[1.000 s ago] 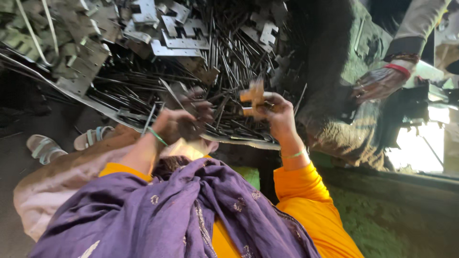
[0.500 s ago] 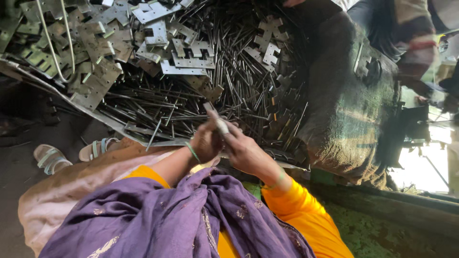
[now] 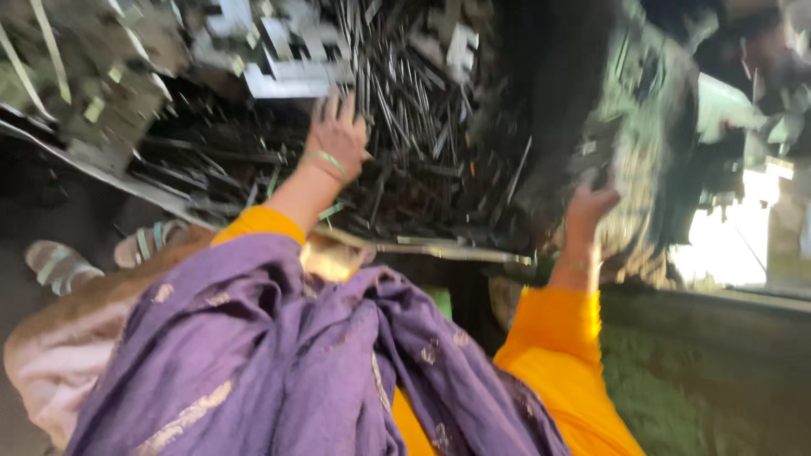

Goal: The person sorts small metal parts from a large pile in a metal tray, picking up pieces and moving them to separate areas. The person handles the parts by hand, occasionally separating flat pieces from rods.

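The left hand (image 3: 338, 131) reaches out flat over the heap of thin metal rods (image 3: 405, 143), fingers spread wide and pointing away, palm down on or just above the rods; the blur makes it impossible to tell whether it grips any of them. A green bangle (image 3: 325, 160) sits on its wrist. The right hand (image 3: 589, 207) is raised well apart from the left, at the dark edge of the heap's right side, fingers partly curled; whether it holds anything cannot be told, since the view is smeared there.

Both arms wear orange sleeves (image 3: 557, 325), and a purple shawl (image 3: 279, 355) with pale embroidery hangs between them, filling the lower middle of the view. The rods lie in a tangled pile across the surface, and beyond the left hand sit flat, notched metal plates (image 3: 287, 63) in a loose stack. A long metal strip (image 3: 448, 249) runs along the near edge of the pile. At lower left two sandalled feet (image 3: 59, 262) rest on the floor.
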